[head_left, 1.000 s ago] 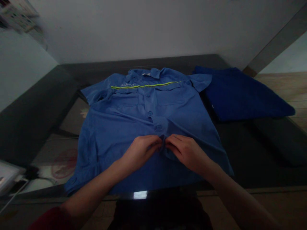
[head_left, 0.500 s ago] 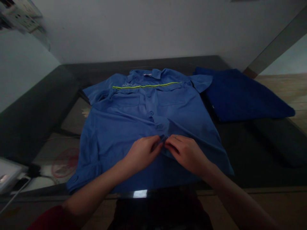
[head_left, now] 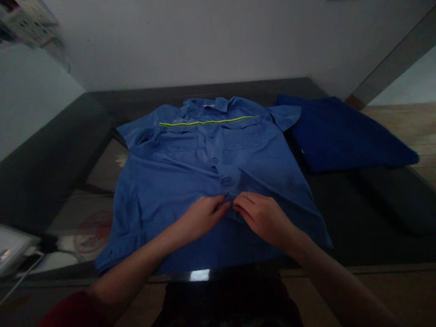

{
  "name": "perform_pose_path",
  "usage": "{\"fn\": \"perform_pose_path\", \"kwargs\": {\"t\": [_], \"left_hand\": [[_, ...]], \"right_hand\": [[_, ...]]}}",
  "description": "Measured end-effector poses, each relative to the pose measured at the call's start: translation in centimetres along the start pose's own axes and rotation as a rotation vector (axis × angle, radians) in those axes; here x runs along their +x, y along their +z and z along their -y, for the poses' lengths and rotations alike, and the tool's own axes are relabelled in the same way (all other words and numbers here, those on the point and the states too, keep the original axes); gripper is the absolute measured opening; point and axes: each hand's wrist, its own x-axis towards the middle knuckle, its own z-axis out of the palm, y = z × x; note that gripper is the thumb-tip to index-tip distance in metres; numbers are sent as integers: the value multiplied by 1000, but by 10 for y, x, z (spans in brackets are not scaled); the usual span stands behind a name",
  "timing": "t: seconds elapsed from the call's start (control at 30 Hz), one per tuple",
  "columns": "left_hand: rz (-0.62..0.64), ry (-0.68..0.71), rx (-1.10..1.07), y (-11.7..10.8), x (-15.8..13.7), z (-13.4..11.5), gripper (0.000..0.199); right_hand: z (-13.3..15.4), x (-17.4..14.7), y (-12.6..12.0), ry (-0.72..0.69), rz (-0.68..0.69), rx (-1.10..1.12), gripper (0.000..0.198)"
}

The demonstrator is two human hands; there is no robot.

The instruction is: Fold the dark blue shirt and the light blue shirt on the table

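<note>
A blue work shirt lies front up on a dark glossy table, its collar at the far side and a yellow-green stripe across the chest. Fingers of my left hand pinch the front placket, just left of the middle. Close beside it my right hand, with a ring on one finger, is closed on the placket's other side. The fingertips of both hands almost meet below two visible buttons. Whatever lies between the fingertips is too small and dim to make out. Small creases run out from the pinched cloth.
A folded dark blue cloth rests at the table's right, next to the shirt's sleeve. A white device with cables is at the left edge. Power sockets sit at upper left, and a wall rises behind the table.
Both hands stay at the same spot on the placket, with only slight finger movement. The left fingertips have shifted a little. The shirt lies as before.
</note>
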Motion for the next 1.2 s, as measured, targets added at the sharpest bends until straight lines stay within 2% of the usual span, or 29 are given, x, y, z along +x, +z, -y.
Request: {"fn": "perform_pose_path", "kwargs": {"t": [0.1, 0.3, 0.53, 0.63, 0.77, 1.0, 1.13, 1.2], "left_hand": [[-22, 11, -110, 2, 2, 0, 29], [-78, 27, -242, 0, 2, -3, 27], [-82, 24, -360, -1, -1, -8, 27], [-64, 16, -352, -1, -2, -9, 26], [-48, 29, -350, -5, -3, -10, 26], [-124, 82, -167, -9, -8, -17, 24], [-246, 133, 47, -6, -10, -18, 21], [-284, 167, 71, -5, -10, -18, 19]], "right_hand": [[-1, 0, 0, -39, -61, -19, 16], [0, 1, -3, -19, -142, -12, 12], [-2, -1, 2, 42, -345, 295, 7], [-2, 0, 3, 82, -375, 404, 3], [0, 1, 0, 135, -401, 527, 7], [4, 3, -2, 260, -429, 772, 7], [4, 5, -3, 364, -371, 912, 10], [4, 6, -5, 411, -334, 978, 13]]}}
